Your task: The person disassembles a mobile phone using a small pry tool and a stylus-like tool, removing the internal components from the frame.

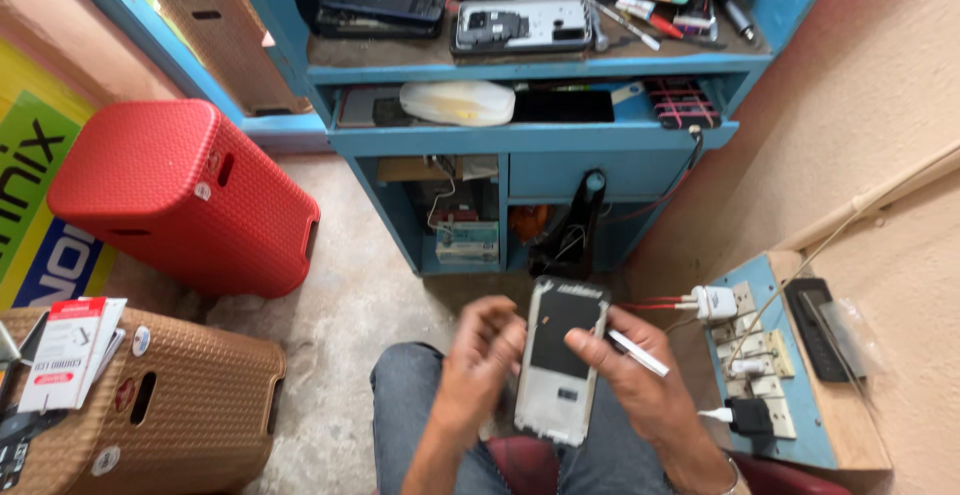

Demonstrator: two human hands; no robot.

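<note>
Hands were seen low in the head view, at about six o'clock, above a denim-clad knee [410, 380]. An opened phone [560, 360], its white inner frame and dark central panel facing up, was held upright between them, tilted slightly toward one o'clock. The right hand [640, 380] was closed around the phone's right edge, with the thumb [585, 340] laid across the dark panel and the remaining fingers curled behind. A thin white tool [638, 352] was also pinched in that hand, its tip pointing toward four o'clock. The left hand [480, 355] was placed at the phone's left edge; its fingers were blurred, loosely curled and part open, and whether the frame was actually gripped could not be told.

At twelve o'clock a blue workbench [520, 140] was seen, with dismantled phones [520, 25] and small tools spread over its top shelf and a white plastic object [458, 102] lying on the shelf below. A red stool [180, 195] was lying at ten o'clock, and a brown woven stool [190, 405] at eight o'clock, with a red and white packet [65, 350] resting on it. At three to four o'clock a blue board of switches and sockets [765, 365] was mounted, with a white charger [715, 302] and a black plug [750, 417] fitted in, well apart from each other
</note>
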